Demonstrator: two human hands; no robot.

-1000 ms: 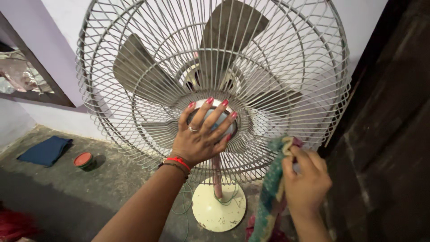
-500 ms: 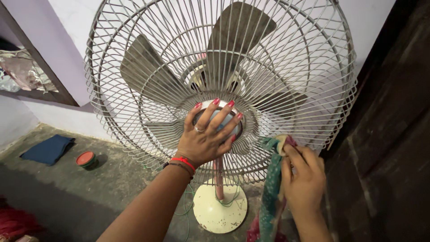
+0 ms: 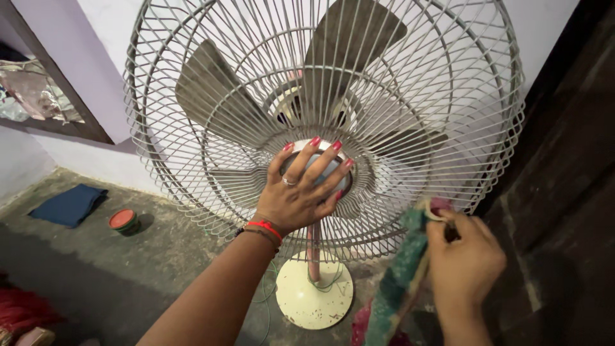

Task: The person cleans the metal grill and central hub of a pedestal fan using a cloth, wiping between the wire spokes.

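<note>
Pedestal fan with a grey wire-mesh guard (image 3: 448, 96) fills the view, tilted toward the camera, dusty grey blades (image 3: 211, 96) behind the wires. Left hand (image 3: 298, 195) lies flat on the round silver hub cap (image 3: 327, 168) at the guard's centre, fingers (image 3: 306, 154) spread wide and pressing, gripping nothing. Right hand (image 3: 467, 263) sits low and to the right, closed in a pinch around a bunched green patterned cloth (image 3: 403, 275); the cloth's top end touches the lower right rim of the guard, its long axis hanging near vertical toward the floor. Cloth-bearing hand is the nearer one to that rim; uncleaned wires lie up and to its left. Below: cream round base (image 3: 314, 298), thin green cord (image 3: 266, 291), grey concrete floor (image 3: 128, 275). Farther left, small red-lidded tin (image 3: 123, 220) and folded blue cloth (image 3: 69, 205). Dark wooden door (image 3: 564, 160) at right.
</note>
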